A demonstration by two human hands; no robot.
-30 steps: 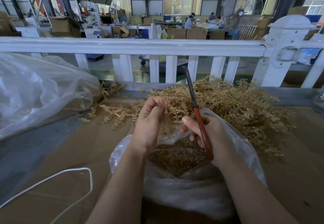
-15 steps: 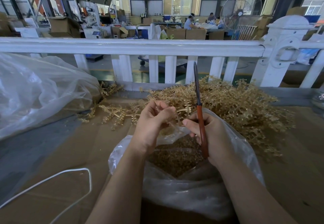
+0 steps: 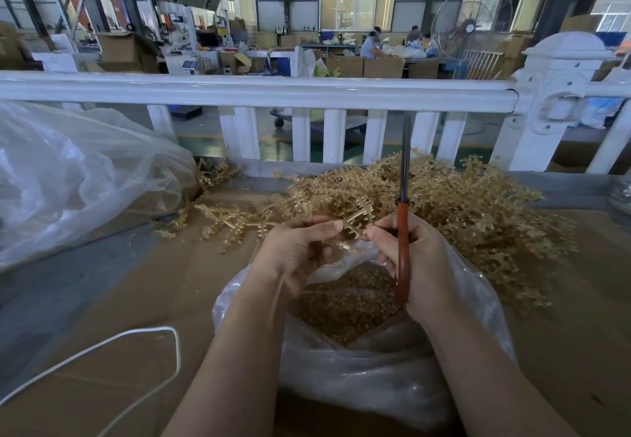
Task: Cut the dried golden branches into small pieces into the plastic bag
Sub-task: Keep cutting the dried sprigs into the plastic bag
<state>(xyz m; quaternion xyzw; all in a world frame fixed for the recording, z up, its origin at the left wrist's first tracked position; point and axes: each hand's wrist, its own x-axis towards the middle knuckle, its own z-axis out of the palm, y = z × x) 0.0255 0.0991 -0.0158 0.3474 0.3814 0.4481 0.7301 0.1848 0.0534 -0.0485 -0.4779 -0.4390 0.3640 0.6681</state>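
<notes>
Low centre, the plastic bag (image 3: 358,378) gapes, cut pieces inside half hidden by wrists. Above it, the left hand (image 3: 293,255) pinches a golden sprig (image 3: 356,223); the right hand (image 3: 420,265) clutches red-handled scissors (image 3: 403,231), blades upright and together. Beyond, the branch pile (image 3: 461,204) meets a white railing (image 3: 259,89).

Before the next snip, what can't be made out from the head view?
- Scissors: whether the blades are open; seen edge-on, the handle loops buried in the right hand.
- Branch: the left hand covers its grip end.
- Bag: its depth of cut pieces; folds and both forearms cover it.
- Cord: runs off the left edge.
</notes>
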